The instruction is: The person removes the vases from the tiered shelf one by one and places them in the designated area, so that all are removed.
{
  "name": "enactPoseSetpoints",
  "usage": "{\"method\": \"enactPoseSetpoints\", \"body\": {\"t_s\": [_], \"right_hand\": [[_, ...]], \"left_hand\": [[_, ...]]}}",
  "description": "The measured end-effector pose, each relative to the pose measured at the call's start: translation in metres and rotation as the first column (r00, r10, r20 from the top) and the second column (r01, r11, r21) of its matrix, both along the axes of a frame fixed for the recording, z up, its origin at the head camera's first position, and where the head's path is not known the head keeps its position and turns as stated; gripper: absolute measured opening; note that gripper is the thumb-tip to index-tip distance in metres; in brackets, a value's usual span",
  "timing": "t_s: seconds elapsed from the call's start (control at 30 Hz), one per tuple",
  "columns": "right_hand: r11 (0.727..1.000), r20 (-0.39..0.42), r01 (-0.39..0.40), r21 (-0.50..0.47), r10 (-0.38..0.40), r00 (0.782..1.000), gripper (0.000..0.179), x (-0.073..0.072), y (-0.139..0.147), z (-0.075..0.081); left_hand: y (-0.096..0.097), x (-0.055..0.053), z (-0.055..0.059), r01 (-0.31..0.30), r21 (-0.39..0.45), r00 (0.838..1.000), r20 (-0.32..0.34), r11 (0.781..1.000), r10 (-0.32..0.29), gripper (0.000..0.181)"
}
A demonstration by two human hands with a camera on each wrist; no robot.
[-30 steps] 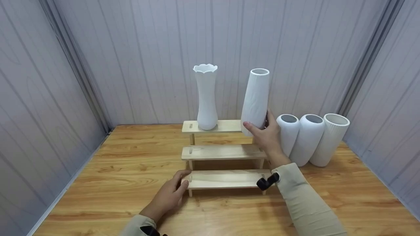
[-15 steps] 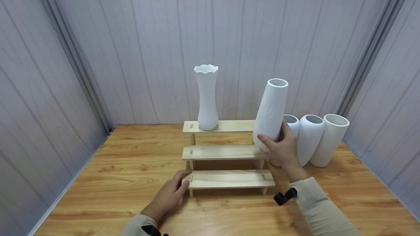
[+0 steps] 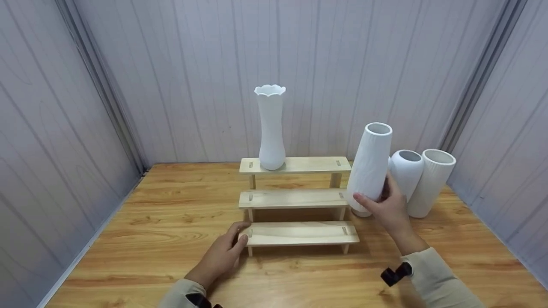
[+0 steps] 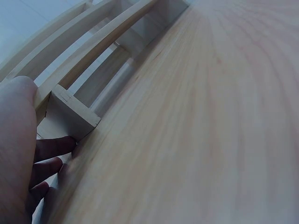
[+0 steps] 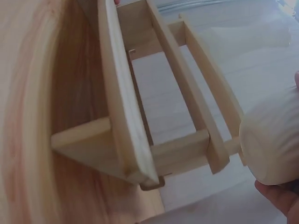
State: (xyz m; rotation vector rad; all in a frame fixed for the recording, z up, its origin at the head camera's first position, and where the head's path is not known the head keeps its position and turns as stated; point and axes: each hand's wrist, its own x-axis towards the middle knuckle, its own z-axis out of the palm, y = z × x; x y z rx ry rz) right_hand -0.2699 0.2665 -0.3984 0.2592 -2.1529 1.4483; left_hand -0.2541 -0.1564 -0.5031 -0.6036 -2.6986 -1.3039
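A wood-grain counter [image 3: 141, 231] carries a three-step wooden stand [image 3: 295, 198]. On its top step, toward the left end, a white scalloped vase [image 3: 272, 132] stands upright. A tapered white vase [image 3: 370, 164] is held up just beside the stand's right side, its base bare in the right wrist view. Behind it, a rounded vase [image 3: 407, 171] and a ribbed vase [image 3: 432, 184] stand close together. The right grip [image 3: 390, 209] clasps the tapered vase low down, thumb in front; the left grip [image 3: 222, 252] holds the lowest step's left end.
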Motion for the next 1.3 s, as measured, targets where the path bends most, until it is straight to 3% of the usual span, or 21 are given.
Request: {"method": "enactPoseSetpoints", "body": {"t_s": [0.23,0.43,0.67,0.97,1.2,1.3], "right_hand": [[1.0,0.056,0.004,0.014,-0.005,0.998,0.087,0.006,0.014,-0.011],[0.996,0.023,0.046,0.077,-0.048,0.999,0.086,0.012,0.023,-0.018],[0.993,0.058,0.04,0.113,-0.047,0.997,0.088,0.016,0.032,-0.031],[0.997,0.094,-0.026,0.072,0.02,0.995,0.093,0.013,0.04,-0.055],[0.999,0.206,-0.041,0.019,0.036,0.978,0.099,0.011,0.044,-0.064],[0.999,0.219,-0.039,0.026,0.033,0.975,0.099,0.009,0.047,-0.067]], "left_hand": [[0.0,0.0,0.0,-0.006,-0.004,1.0,-0.011,1.0,0.005,0.039],[0.0,0.001,0.001,0.004,0.007,1.0,-0.016,1.0,-0.003,0.039],[0.0,0.002,0.004,-0.018,-0.05,1.0,0.014,0.999,0.019,0.039],[-0.001,0.002,0.005,-0.026,-0.063,1.0,0.006,0.998,0.026,0.038],[-0.001,0.0,0.004,-0.025,-0.07,1.0,0.012,0.997,0.026,0.039],[-0.001,0.001,0.003,-0.021,-0.06,1.0,0.008,0.998,0.022,0.038]]}}
